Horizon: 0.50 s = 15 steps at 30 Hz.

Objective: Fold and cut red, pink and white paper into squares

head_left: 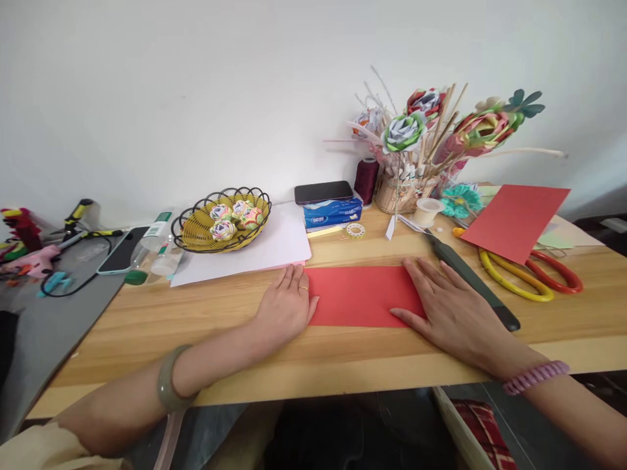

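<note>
A plain white wall (196, 85) closes off the room behind a long wooden table (196, 326), whose pale grain runs side to side. Taking the folded red paper (360, 295) near the table's front edge as the landmark: it lies flat on the wood, and both hands press on it. The left hand (287, 305) rests palm down, fingers spread, on its left end; the right hand (448, 307) lies flat and open over its right end. Neither hand grasps anything. Behind and left of the red paper lies a white sheet (274, 245) carrying a black wire basket (221, 220) of folded paper balls. Behind and right, a loose red sheet (514, 219) covers part of yellow and red scissors (529, 277). Straight behind stands a jar of paper flowers (411, 176), and a blue tissue pack (333, 212) under a dark phone (323, 192); the pack's printing is too small to read.
</note>
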Each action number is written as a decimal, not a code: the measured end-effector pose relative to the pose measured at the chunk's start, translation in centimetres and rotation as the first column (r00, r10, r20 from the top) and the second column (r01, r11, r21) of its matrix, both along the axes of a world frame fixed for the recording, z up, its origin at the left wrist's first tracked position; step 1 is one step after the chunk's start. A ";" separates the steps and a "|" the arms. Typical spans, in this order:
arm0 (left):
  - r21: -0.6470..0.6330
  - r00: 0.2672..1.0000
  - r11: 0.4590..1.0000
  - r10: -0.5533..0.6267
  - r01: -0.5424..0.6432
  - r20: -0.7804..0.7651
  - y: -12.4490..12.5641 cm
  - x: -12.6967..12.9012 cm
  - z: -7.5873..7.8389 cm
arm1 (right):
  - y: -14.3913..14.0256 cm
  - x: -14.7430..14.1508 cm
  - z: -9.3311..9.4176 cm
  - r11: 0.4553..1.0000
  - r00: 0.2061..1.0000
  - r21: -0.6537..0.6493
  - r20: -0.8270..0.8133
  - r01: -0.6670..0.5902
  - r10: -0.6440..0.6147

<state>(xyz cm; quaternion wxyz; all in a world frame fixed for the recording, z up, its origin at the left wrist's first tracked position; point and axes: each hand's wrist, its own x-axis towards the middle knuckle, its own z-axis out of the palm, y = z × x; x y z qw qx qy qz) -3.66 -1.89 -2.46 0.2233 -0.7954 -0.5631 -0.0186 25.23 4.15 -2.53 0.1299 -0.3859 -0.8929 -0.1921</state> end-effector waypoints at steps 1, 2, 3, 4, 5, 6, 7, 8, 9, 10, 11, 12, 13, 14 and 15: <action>0.054 1.000 0.998 -0.025 0.025 -0.003 -0.1 0.0 0.1 | -0.2 0.0 0.0 1.000 1.000 0.013 -0.007 0.000 0.000; 0.109 0.998 0.992 -0.065 0.065 -0.004 -0.2 0.0 0.1 | -0.5 -0.1 0.1 1.000 1.000 0.026 -0.014 -0.001 0.001; 0.154 0.992 0.980 -0.129 0.127 0.002 -0.4 0.1 0.3 | -0.8 -0.1 0.2 0.999 1.000 0.039 -0.019 -0.003 0.004; 0.179 0.977 0.962 -0.210 0.204 0.018 -0.6 0.3 0.4 | -1.3 -0.1 0.4 0.999 1.000 0.051 -0.023 -0.008 0.009; 0.178 0.955 0.943 -0.293 0.280 0.047 -0.9 0.6 0.5 | -1.9 -0.1 0.7 0.998 1.000 0.063 -0.026 -0.014 0.016; 0.149 0.928 0.926 -0.362 0.347 0.087 -1.3 1.1 0.7 | -2.4 0.0 1.0 0.997 0.999 0.074 -0.029 -0.020 0.022; 0.092 0.901 0.911 -0.411 0.402 0.136 -1.6 1.5 0.8 | -3.0 0.3 1.3 0.996 0.999 0.082 -0.029 -0.023 0.025; 0.015 0.881 0.898 -0.435 0.441 0.185 -2.0 2.0 1.0 | -3.5 0.6 1.8 0.996 0.999 0.082 -0.031 -0.032 0.034; -0.074 0.868 0.881 -0.442 0.468 0.228 -2.3 2.4 1.2 | -3.9 1.1 2.2 0.996 0.998 0.079 -0.042 -0.048 0.051; -0.165 0.857 0.854 -0.443 0.493 0.265 -2.5 2.7 1.4 | -4.2 1.6 2.6 0.995 0.995 0.071 -0.066 -0.071 0.076; -0.248 0.840 0.814 -0.450 0.526 0.304 -2.7 2.8 1.7 | -4.4 2.2 2.9 0.994 0.990 0.057 -0.102 -0.094 0.100; -0.311 0.814 0.763 -0.461 0.566 0.353 -2.8 2.8 1.9 | -4.5 2.7 3.2 0.992 0.982 0.037 -0.142 -0.122 0.126; -0.349 0.782 0.712 -0.468 0.610 0.411 -2.8 2.7 2.2 | -4.6 3.2 3.4 0.987 0.971 0.009 -0.177 -0.159 0.158; -0.370 0.747 0.664 -0.468 0.650 0.473 -2.7 2.4 2.4 | -4.7 3.7 3.5 0.979 0.960 -0.021 -0.199 -0.203 0.195; -0.378 0.709 0.620 -0.461 0.688 0.533 -2.6 2.0 2.6 | -4.8 4.0 3.4 0.966 0.950 -0.054 -0.201 -0.252 0.237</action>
